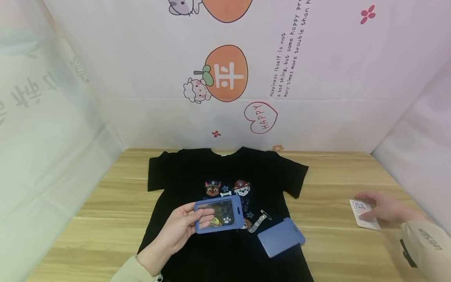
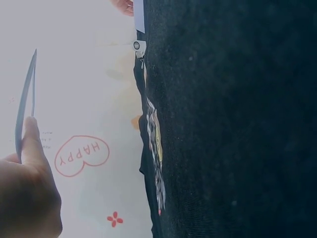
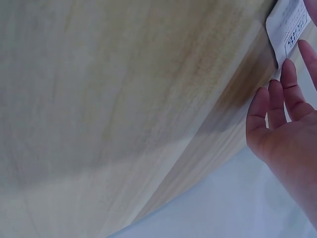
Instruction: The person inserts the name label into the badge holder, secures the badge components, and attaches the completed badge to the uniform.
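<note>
My left hand holds a blue badge holder frame by its left end, thumb in front and fingers seen through its window. In the left wrist view the frame shows edge-on, raised off the shirt. On the right, my right hand has its thumb and fingers at opposite edges of a white ID card at the tabletop. The right wrist view shows the printed card by the fingertips. A blue back cover and a badge clip with a pin lie on the black T-shirt.
The T-shirt is spread over the middle of a wooden table. Printed cloth hangs behind the table, and pale cloth walls stand at the left and right.
</note>
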{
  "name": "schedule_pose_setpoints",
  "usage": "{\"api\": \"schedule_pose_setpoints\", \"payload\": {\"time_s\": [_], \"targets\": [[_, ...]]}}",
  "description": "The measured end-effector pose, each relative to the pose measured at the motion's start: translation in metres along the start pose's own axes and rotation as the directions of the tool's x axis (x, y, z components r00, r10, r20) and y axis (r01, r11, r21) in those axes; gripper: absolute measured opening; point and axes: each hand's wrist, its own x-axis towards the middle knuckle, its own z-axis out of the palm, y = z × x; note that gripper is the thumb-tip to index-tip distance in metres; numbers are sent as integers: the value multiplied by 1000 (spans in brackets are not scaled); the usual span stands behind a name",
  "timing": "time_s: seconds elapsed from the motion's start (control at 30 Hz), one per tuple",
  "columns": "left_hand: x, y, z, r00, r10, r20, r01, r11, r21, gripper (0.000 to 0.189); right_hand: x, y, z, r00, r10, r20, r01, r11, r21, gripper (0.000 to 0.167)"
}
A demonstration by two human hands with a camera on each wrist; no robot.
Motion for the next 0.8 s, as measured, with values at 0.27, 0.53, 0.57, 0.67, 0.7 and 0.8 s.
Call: {"api": "schedule_pose_setpoints", "payload": {"time_s": [0.27, 0.53, 0.57, 0.67, 0.7, 0.8], "targets": [[-1, -1, -2, 1000, -1, 1, 1, 1000, -2, 47, 2, -3, -1, 999, 33, 17, -33, 999, -12, 70], [-1, -1, -2, 1000, 5, 12, -4, 1000, -11, 48, 4, -10, 4, 999, 45, 31, -47, 997, 63, 60], [-1, -1, -2, 1000, 4, 12, -4, 1000, -12, 47, 4, -11, 5, 999, 43, 33, -45, 996, 72, 59], [-1, -1, -2, 1000, 2, 8, -2, 1000, -16, 47, 4, -13, 6, 999, 29, 23, -30, 998, 60, 56], [-2, -1, -2, 1000, 1, 6, -1, 1000, -17, 47, 4, -14, 6, 999, 27, 20, -28, 998, 52, 55], [-2, 0, -2, 1000, 4, 4, -4, 1000, -15, 47, 5, -16, 6, 1000, 22, 20, -22, 999, 37, 55]]}}
